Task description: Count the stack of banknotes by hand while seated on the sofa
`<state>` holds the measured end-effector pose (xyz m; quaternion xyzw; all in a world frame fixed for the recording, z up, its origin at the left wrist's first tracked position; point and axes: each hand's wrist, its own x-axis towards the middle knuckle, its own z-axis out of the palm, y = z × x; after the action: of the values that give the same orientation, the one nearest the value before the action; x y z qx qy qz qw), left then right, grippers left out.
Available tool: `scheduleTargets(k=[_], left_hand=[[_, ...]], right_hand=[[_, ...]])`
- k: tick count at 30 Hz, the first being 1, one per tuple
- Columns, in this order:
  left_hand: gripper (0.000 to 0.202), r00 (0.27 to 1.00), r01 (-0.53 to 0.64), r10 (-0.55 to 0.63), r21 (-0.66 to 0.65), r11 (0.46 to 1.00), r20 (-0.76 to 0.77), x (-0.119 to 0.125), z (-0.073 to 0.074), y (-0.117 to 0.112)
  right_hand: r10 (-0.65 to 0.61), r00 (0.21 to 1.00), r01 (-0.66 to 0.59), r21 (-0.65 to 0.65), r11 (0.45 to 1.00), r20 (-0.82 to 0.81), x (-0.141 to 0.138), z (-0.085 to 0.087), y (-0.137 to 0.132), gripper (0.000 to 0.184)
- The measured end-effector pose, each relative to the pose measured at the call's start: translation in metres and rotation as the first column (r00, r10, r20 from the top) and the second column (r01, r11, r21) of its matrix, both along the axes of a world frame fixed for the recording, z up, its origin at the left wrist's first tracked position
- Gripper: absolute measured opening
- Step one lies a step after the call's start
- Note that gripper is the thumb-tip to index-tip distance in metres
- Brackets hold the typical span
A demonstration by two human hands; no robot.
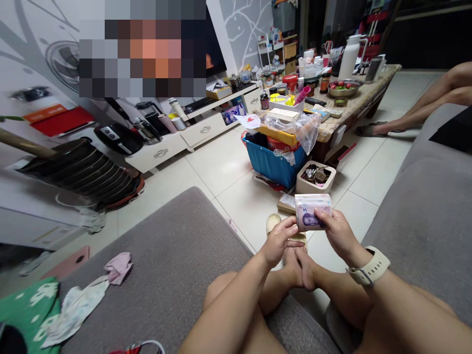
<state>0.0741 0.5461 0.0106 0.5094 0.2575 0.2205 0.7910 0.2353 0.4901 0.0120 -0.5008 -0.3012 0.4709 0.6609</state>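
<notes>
In front of my legs I hold a thick stack of banknotes (308,223). The top note is purple and shows a portrait and the number 5. My right hand (341,233) is closed on the stack's right side, its thumb lying across the top note and its other fingers mostly hidden. At the lower left corner of the stack is my left hand (278,241); its fingers are stretched out and apart, with the tips at the notes' edge. Whether those tips press on the notes is hard to tell. A pale watch (370,267) is on my right wrist.
Grey sofa sections (158,255) flank me. Ahead are a pale bin (316,179), a blue basket (275,160) and a cluttered coffee table (354,110). Slippers (273,223) lie by my feet. Another person's legs (427,105) show at right. Cloths (84,302) lie at left.
</notes>
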Motion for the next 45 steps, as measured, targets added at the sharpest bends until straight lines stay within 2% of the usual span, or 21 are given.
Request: scheduleTargets(k=[3,5,8,13,25,31,37,45], left_hand=[[0.048,0.994,0.043,-0.027,-0.148,0.988,0.104,0.000,-0.002,-0.002],[0.053,0.989,0.066,-0.040,-0.189,0.980,0.141,0.000,-0.004,-0.003],[0.057,0.986,0.074,-0.046,-0.173,0.982,0.161,0.000,-0.007,-0.005],[0.060,0.993,0.048,-0.039,-0.083,0.995,0.113,0.001,-0.010,-0.005],[0.055,0.998,0.026,-0.023,-0.051,0.998,0.066,0.002,-0.016,-0.007],[0.056,0.999,-0.005,0.007,-0.055,0.998,0.051,0.004,-0.017,-0.008],[0.054,0.998,-0.044,0.047,-0.066,0.997,0.041,0.007,-0.020,-0.011],[0.050,0.998,-0.063,0.063,-0.036,0.997,0.005,0.007,-0.014,-0.015]], right_hand=[[0.111,0.993,-0.111,0.004,0.994,-0.048,-0.003,0.001,-0.003,0.039],[0.202,0.976,-0.202,0.011,0.979,-0.085,-0.006,0.003,-0.005,0.039],[0.285,0.951,-0.283,0.031,0.958,-0.123,-0.008,0.007,-0.008,0.036],[0.340,0.925,-0.339,0.036,0.940,-0.167,-0.008,0.010,-0.008,0.035],[0.380,0.919,-0.383,-0.003,0.924,-0.108,-0.007,0.011,-0.007,0.037],[0.346,0.933,-0.350,-0.027,0.936,-0.098,-0.010,0.008,-0.005,0.040],[0.260,0.959,-0.269,-0.073,0.960,-0.108,-0.013,0.004,-0.004,0.036],[0.269,0.957,-0.278,-0.084,0.957,-0.105,-0.014,0.006,-0.005,0.033]])
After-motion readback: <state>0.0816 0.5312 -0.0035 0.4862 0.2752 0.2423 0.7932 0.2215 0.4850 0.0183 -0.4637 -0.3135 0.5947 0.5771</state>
